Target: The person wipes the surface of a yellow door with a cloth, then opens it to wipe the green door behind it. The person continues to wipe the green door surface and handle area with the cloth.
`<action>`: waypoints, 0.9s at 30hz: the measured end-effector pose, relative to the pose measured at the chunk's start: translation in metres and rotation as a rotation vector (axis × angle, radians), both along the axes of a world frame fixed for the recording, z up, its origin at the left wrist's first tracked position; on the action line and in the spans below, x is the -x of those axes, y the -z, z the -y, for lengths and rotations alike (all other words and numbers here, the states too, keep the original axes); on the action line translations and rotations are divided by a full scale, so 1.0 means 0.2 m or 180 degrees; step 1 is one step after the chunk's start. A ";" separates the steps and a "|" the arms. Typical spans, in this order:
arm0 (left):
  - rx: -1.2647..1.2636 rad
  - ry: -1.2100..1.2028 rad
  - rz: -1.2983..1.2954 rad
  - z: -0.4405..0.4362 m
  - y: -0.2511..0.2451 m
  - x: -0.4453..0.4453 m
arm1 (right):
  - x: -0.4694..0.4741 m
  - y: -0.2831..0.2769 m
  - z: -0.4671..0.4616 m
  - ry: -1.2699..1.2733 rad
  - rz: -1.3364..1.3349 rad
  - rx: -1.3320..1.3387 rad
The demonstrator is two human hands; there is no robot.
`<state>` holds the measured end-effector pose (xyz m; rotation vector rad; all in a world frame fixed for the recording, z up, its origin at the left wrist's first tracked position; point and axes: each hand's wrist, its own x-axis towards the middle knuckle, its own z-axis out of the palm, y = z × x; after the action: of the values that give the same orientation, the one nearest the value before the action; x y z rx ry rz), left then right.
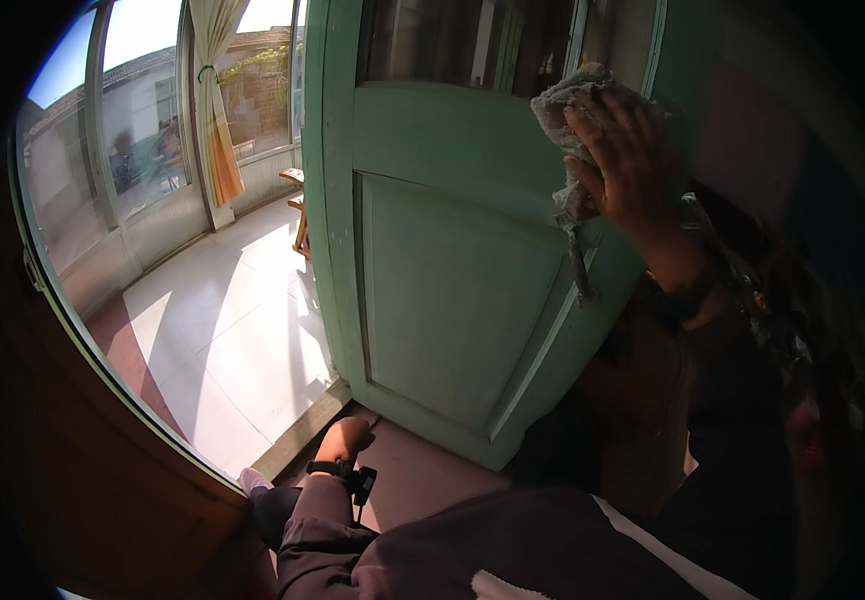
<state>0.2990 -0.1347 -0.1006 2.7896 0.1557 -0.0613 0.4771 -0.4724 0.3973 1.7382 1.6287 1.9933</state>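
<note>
My right hand [616, 154] presses a crumpled grey cloth [561, 105] flat against the upper right part of a green panelled door [462, 300], just below its glass pane [470, 41]. Its fingers spread over the cloth, and a twisted end hangs down beneath the palm, near the door's edge. Low in the view, my left hand [348, 437] is curled into a loose fist beside the door's lower corner, apart from the door. Nothing shows in that fist, though its inner side is hidden. A black strap with a small device [350, 478] circles the left wrist.
A wooden threshold [309, 427] separates the reddish floor [417, 465] from sunlit pale tiles [230, 360]. Beyond stand windows [144, 112], a tied curtain [219, 112] and part of a wooden chair or stool [300, 217]. Dark, blurred clutter [770, 315] lies to the right.
</note>
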 end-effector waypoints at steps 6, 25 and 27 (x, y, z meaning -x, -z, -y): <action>-0.0070 -0.0194 0.0149 0.02 0.14 -0.07 | -0.24 0.10 -0.50 0.1328 0.0033 0.0702; 0.0046 -0.0092 0.0732 0.06 0.07 -0.13 | -0.56 -0.23 -1.38 0.0899 0.0337 0.2042; 0.0115 -0.0119 0.0992 0.07 0.04 -0.10 | -0.50 -0.26 -1.52 0.0415 0.0717 0.2010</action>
<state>0.3193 -0.1483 -0.1093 2.7164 0.1270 0.3737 0.5770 -0.1678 0.4491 1.2927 1.7483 1.3426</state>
